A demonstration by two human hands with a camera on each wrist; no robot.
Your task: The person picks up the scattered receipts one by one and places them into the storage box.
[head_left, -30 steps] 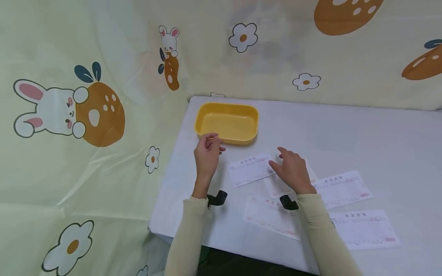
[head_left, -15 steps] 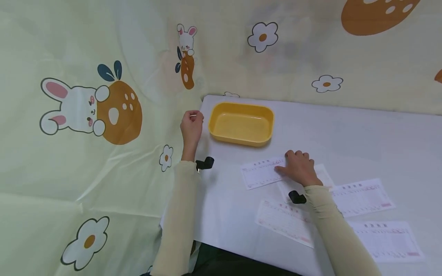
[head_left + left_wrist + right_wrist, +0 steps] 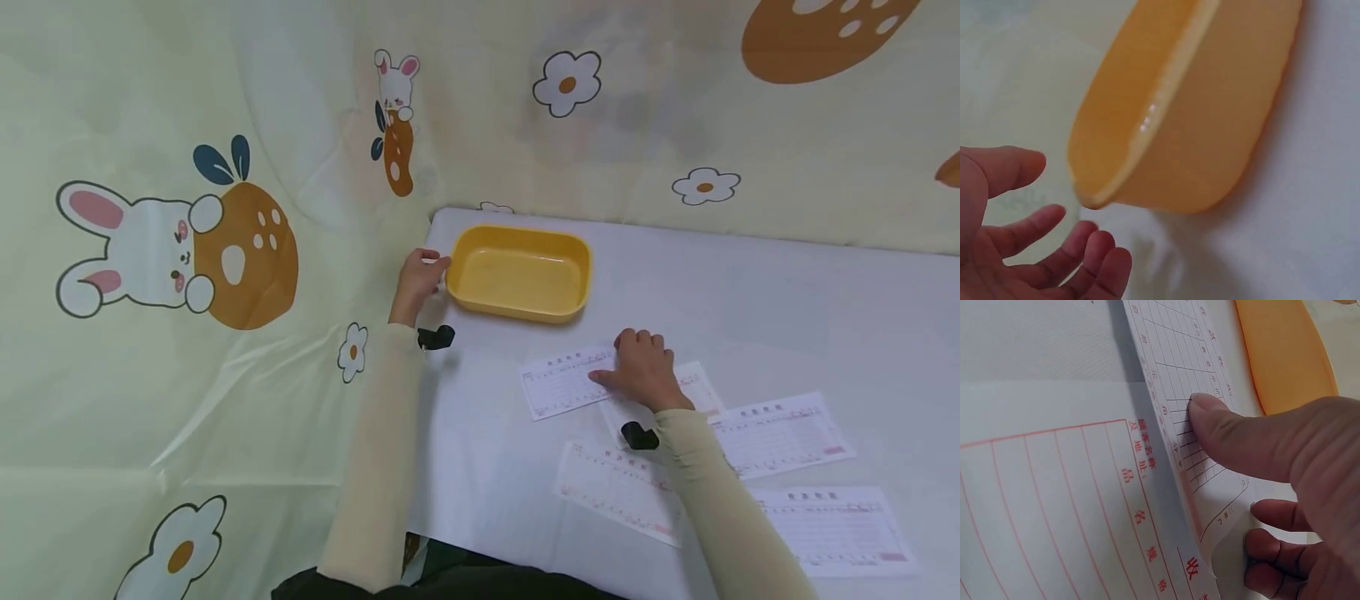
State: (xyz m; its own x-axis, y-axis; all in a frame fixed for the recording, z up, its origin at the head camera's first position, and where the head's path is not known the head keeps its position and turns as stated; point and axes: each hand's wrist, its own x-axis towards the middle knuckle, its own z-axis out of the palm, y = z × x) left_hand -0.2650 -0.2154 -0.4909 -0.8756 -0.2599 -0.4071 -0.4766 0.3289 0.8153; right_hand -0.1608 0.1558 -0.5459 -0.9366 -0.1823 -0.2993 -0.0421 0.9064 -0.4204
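Observation:
A yellow plastic tray [image 3: 517, 310] stands on the white table near its far left corner. At its left end my left hand [image 3: 417, 282] holds its thumb and fingers apart. In the left wrist view those fingers [image 3: 1077, 240] are loosely bent just off the tray's rounded corner [image 3: 1185, 156], with nothing between them. My right hand [image 3: 643, 369] lies over the right end of a printed receipt slip [image 3: 558, 385]. Its thumb [image 3: 1235, 434] presses on the slip's face, while the curled fingers [image 3: 1272, 547] sit at the far edge. The index finger is hidden.
Several more receipt slips lie about the right hand: one partly under it [image 3: 697, 387], one in front [image 3: 618, 492], and two to the right, upper [image 3: 787, 433] and lower [image 3: 840, 533]. A patterned curtain [image 3: 330, 467] borders the table's left and back.
My left hand has gone from the tray's near side to its left end, and its fingers have spread. The right hand has come down onto the receipt slip. The head view has shifted somewhat.

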